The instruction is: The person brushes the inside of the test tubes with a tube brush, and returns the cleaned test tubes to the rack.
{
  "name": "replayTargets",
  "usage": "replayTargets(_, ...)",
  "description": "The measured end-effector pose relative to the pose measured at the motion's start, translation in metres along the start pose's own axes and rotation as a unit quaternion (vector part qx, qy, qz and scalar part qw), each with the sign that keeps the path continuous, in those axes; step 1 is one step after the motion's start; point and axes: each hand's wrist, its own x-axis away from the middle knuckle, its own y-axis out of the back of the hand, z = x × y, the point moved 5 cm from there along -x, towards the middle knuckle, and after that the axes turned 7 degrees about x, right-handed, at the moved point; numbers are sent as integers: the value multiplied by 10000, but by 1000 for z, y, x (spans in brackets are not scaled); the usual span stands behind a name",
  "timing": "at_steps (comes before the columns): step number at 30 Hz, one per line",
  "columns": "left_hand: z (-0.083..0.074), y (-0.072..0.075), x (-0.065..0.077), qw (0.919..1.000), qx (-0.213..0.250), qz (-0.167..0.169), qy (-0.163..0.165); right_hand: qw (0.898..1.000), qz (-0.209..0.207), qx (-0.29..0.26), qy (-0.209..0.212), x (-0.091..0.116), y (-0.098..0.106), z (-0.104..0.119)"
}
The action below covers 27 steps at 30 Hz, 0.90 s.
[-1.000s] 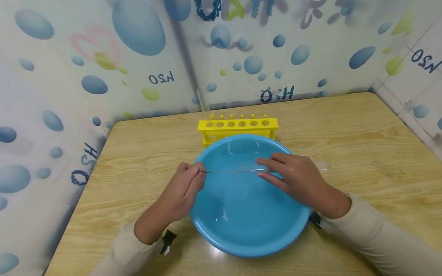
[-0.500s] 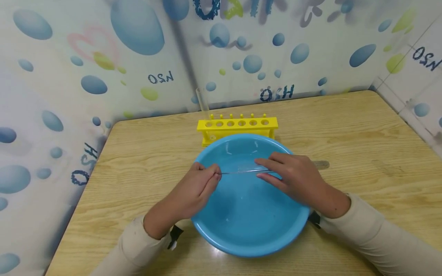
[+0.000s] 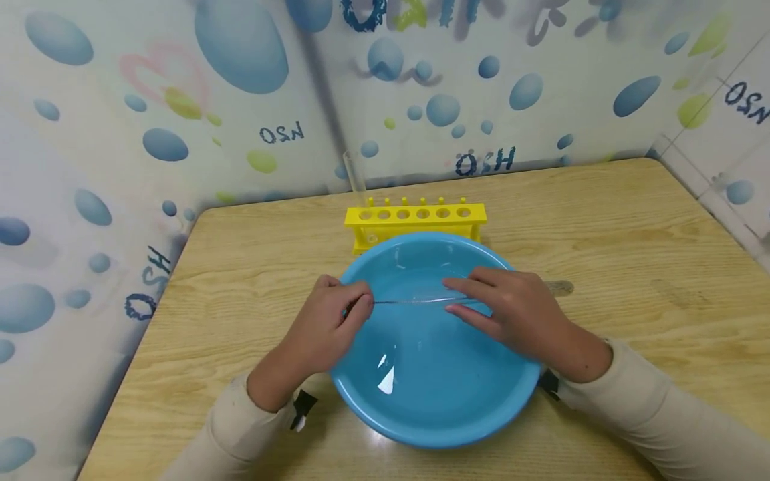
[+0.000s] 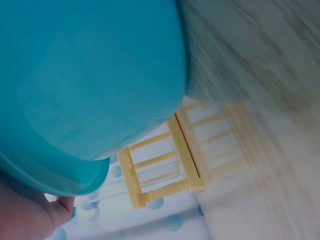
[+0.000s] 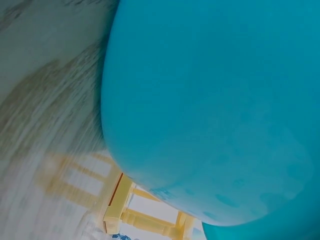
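Observation:
In the head view my left hand (image 3: 331, 321) grips the thin wire handle (image 3: 391, 302) of a test tube brush at the basin's left rim. The wire runs right into a clear glass test tube (image 3: 439, 300), held level over the blue basin (image 3: 433, 437). My right hand (image 3: 517, 314) holds this tube between thumb and fingers, covering its middle. Grey bristles (image 3: 559, 288) show at the tube's far end, right of that hand. Part of the left hand (image 4: 30, 215) appears beside the basin rim in the left wrist view. The right wrist view shows no hand.
Behind the basin stands a yellow test tube rack (image 3: 415, 215). Another clear test tube (image 3: 355, 177) stands upright at its left end. Everything is on a wooden table (image 3: 631, 240) that meets a patterned wall (image 3: 228, 153) at the back.
My left hand first moved right, pushing the brush deeper, and grey bristles appeared at the tube's far end. It has since drawn back slightly left. The right hand has hardly moved.

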Motion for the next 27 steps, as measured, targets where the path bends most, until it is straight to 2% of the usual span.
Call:
replayTargets(3,4,2,2,9998,153,-74,97,10000,-32,-50,-55,0,0,0)
replayTargets(10,8,6,4,9990,386,-233,21,9998,-151,-70,-117,0,1,-1)
replayTargets(15,11,7,2,9972,688,-154,247,9997,-213,-84,-14,0,3,-1)
replayTargets(18,12,8,2,9912,1236,14,479,9995,-262,-136,76,0,3,0)
replayTargets(22,13,8,4,9769,1919,216,911,9989,-361,-230,181,0,3,1)
replayTargets(24,13,9,5,9779,1869,181,915,9987,-393,-266,203,0,3,1)
replayTargets(25,13,10,6,9820,1684,138,839,9986,-400,-268,207,1,3,2)
replayTargets(27,10,11,6,9932,1086,27,427,9987,-398,-272,189,1,3,2)
